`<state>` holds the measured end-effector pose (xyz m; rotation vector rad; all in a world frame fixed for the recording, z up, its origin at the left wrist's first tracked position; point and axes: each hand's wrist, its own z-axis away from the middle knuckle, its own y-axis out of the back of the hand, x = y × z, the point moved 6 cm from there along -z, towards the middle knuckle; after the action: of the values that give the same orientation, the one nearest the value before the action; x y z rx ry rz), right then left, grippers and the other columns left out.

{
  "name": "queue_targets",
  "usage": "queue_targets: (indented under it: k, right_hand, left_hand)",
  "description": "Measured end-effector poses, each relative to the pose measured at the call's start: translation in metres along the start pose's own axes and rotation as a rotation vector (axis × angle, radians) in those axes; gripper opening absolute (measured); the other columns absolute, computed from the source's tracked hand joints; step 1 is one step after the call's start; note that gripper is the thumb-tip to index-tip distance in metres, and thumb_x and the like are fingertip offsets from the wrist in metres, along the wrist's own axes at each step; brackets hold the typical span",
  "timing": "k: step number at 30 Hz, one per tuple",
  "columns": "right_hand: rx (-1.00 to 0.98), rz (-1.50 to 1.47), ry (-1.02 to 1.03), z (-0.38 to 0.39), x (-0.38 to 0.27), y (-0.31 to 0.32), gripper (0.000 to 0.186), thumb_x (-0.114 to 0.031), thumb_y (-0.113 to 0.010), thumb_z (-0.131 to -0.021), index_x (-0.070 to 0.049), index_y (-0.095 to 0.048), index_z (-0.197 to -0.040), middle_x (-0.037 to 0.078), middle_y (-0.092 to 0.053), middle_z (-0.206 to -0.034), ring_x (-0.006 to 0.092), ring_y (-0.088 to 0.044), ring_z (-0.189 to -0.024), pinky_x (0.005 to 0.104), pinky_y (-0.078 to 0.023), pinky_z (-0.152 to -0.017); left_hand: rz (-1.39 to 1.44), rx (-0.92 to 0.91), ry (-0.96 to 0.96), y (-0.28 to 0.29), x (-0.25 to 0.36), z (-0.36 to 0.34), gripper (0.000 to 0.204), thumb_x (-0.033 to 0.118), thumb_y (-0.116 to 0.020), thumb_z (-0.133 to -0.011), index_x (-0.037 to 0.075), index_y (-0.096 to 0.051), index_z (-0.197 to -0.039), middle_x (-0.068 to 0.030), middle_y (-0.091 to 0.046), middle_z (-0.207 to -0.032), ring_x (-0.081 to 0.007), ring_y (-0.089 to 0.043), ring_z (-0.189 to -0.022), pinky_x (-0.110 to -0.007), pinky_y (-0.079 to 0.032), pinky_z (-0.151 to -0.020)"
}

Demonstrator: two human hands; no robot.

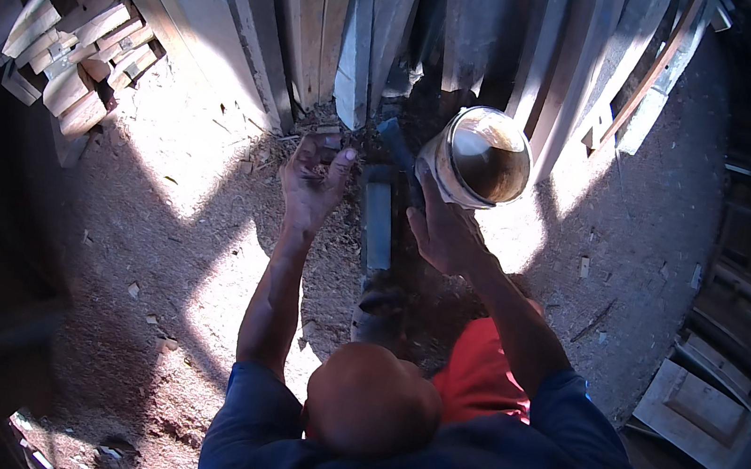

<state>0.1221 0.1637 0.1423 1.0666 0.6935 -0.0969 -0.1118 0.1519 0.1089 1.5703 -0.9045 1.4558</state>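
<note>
My right hand (pixel 444 229) grips the near left side of a round bucket (pixel 449 164). The bucket is tilted toward me, with a pale inner wall and brown contents. To the left, my left hand (pixel 314 179) is raised with its fingers curled and the thumb up; what they hold, if anything, is hidden. Between my hands lies a long grey rectangular block (pixel 378 221), like a sharpening stone. Just beyond its far end, a blue-grey bar (pixel 397 145) slants toward the bucket.
Tall wooden boards (pixel 308 26) lean in a row ahead. A pile of short wood offcuts (pixel 86 54) sits at the far left. Sawdust and chips cover the ground (pixel 155 253). Wooden panels (pixel 696 416) lie at the right, and red cloth (pixel 485 372) shows below my right arm.
</note>
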Motion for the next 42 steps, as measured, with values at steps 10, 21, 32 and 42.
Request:
queue_targets:
  k: [10,21,32,42]
  right_hand:
    - [0.072,-0.109,-0.004,0.068,0.021,-0.074,0.039,-0.012,-0.071,-0.088,-0.001,-0.052,-0.121,0.029,-0.065,-0.112,0.0474,-0.067,-0.102,0.0579,-0.051,-0.087]
    - [-0.271,-0.191,0.007,0.078,0.034,-0.085,0.084,-0.002,-0.057,-0.091,-0.019,-0.026,-0.167,0.023,-0.067,-0.126,0.0437,-0.067,-0.111,0.0520,-0.053,-0.093]
    - [-0.263,-0.133,0.022,0.088,0.050,-0.096,0.078,-0.009,-0.057,-0.096,-0.022,-0.027,-0.167,0.024,-0.068,-0.122,0.0446,-0.067,-0.109,0.0534,-0.053,-0.093]
    - [-0.064,-0.059,-0.074,0.004,0.056,-0.101,0.071,-0.018,-0.050,-0.103,-0.021,-0.022,-0.168,0.032,-0.070,-0.115,0.0494,-0.068,-0.108,0.0563,-0.054,-0.095]
  left_hand:
    - [0.293,-0.273,0.524,-0.042,-0.085,0.124,0.032,0.027,-0.068,-0.104,-0.001,-0.067,-0.119,-0.0097,-0.076,-0.103,-0.0170,-0.073,-0.089,-0.034,-0.060,-0.080]
    - [0.480,-0.163,0.659,-0.030,-0.136,0.131,0.023,0.016,-0.064,-0.105,-0.001,-0.069,-0.119,-0.0101,-0.076,-0.101,-0.0174,-0.074,-0.086,-0.032,-0.062,-0.076]
    - [0.336,-0.142,0.543,-0.016,-0.127,0.111,0.026,0.021,-0.068,-0.104,-0.002,-0.068,-0.114,-0.0082,-0.074,-0.102,-0.0163,-0.071,-0.094,-0.032,-0.059,-0.081]
    - [-0.900,-0.414,-0.482,-0.070,-0.065,0.077,0.062,0.013,-0.064,-0.091,-0.008,-0.048,-0.147,-0.0327,-0.051,-0.149,-0.0489,-0.045,-0.144,-0.057,-0.035,-0.120]
